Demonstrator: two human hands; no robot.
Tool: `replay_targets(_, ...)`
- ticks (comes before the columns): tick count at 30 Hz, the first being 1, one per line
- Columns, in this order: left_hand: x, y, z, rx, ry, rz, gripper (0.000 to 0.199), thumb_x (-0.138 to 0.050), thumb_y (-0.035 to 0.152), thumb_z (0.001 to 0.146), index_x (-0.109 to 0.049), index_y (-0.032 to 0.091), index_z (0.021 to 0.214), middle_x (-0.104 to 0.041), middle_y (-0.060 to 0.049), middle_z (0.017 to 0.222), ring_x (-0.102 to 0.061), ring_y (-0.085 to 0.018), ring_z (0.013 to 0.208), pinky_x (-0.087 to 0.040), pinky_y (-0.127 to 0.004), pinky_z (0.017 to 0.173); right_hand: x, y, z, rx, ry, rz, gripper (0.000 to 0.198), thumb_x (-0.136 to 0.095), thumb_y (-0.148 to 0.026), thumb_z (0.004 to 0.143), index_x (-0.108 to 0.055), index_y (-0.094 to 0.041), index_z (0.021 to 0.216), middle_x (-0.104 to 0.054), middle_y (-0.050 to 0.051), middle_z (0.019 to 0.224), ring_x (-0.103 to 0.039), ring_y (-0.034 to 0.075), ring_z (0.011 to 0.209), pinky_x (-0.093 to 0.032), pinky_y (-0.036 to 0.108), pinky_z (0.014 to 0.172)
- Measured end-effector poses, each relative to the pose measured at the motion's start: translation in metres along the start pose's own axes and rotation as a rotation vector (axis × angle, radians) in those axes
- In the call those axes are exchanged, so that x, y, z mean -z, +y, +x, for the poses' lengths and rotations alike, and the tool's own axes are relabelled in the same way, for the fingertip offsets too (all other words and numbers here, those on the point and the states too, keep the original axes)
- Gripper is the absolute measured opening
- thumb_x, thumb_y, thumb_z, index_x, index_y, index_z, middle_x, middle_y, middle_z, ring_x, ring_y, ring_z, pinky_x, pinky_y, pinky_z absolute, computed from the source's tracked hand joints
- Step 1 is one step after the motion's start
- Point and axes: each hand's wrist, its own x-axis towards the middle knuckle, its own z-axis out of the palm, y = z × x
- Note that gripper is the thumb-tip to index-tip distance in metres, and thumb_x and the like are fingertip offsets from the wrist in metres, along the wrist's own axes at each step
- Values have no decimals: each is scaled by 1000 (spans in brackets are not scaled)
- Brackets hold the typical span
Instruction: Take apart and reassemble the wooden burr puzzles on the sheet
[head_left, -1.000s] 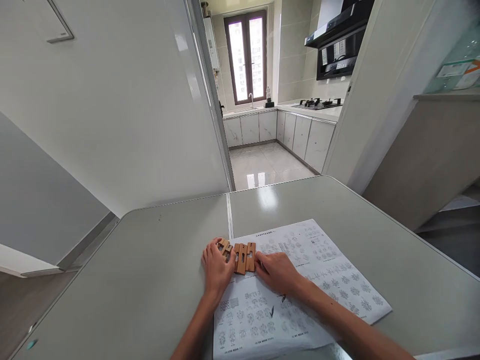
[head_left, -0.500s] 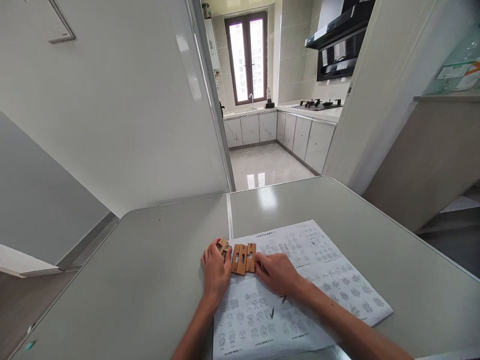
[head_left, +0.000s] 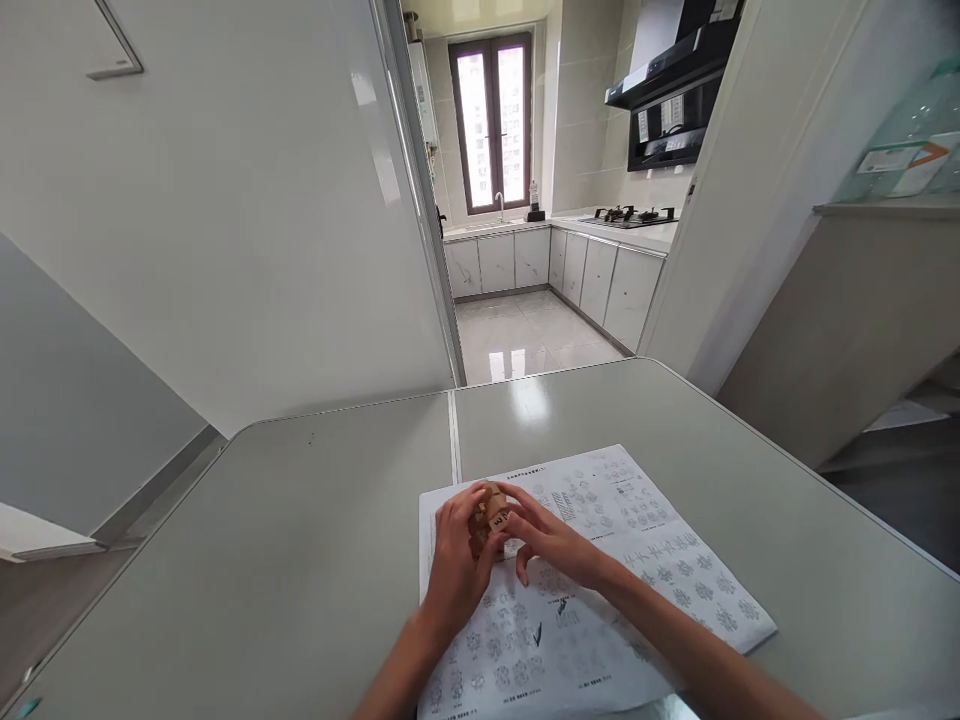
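Note:
Several brown wooden puzzle pieces (head_left: pixel 497 515) are bunched between my two hands above the printed sheet (head_left: pixel 600 620). A dark number, apparently a 3, shows on the end of one piece. My left hand (head_left: pixel 459 550) curls around the left side of the pieces, its thumb in front. From the right, my right hand (head_left: pixel 553 543) pinches a piece between its thumb and forefinger, with the lower fingers bent loosely. Fingers cover most of the pieces, so I cannot tell how they fit together.
The sheet lies on a grey-green table (head_left: pixel 300 560) with a pale seam (head_left: pixel 453 440). White panelling (head_left: pixel 262 230) stands at the left. Beyond the table a doorway opens on a kitchen with a stove (head_left: pixel 634 215). Large clear bottles (head_left: pixel 911 150) sit on a ledge at the right.
The pieces lying side by side on the sheet are now gathered between both hands. My left hand has moved right onto them, and my right hand has turned to grip from above.

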Motion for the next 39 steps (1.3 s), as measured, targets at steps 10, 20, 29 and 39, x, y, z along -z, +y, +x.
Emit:
replay_targets(10, -3, 4, -2, -7, -148, -114, 63, -70, 29, 94, -38, 34, 149, -55, -9, 144, -50, -28, 137, -47, -49, 113, -1, 13, 0, -118, 90, 20, 51, -55, -69, 96, -57, -27, 124, -50, -4, 80, -39, 7, 49, -35, 19, 37)
replay_targets(20, 5, 13, 3, 118, -231, -322, 51, -51, 37, 104, -34, 29, 151, -52, -12, 149, -52, -27, 139, -45, -46, 116, 2, 14, 5, -142, 237, 124, 49, -62, -69, 89, -58, -22, 101, -55, -6, 66, -45, 8, 44, -19, 19, 37)
replay_targets(29, -7, 3, 4, -38, -276, 120, 35, -55, 26, 99, -56, 27, 134, -59, -9, 146, -45, -31, 143, -38, -56, 118, 30, 17, 9, -119, 597, 193, 42, -66, -61, 87, -58, -20, 88, -59, -1, 76, -42, 7, 48, -33, 22, 42)
replay_targets(39, -5, -21, 3, 79, -94, 374, 29, -52, 23, 99, -65, 26, 125, -61, -8, 143, -49, -33, 138, -40, -56, 113, 20, 20, 8, -169, 412, -338, 46, -57, -66, 90, -53, -21, 80, -56, -5, 63, -46, 9, 43, -34, 22, 40)
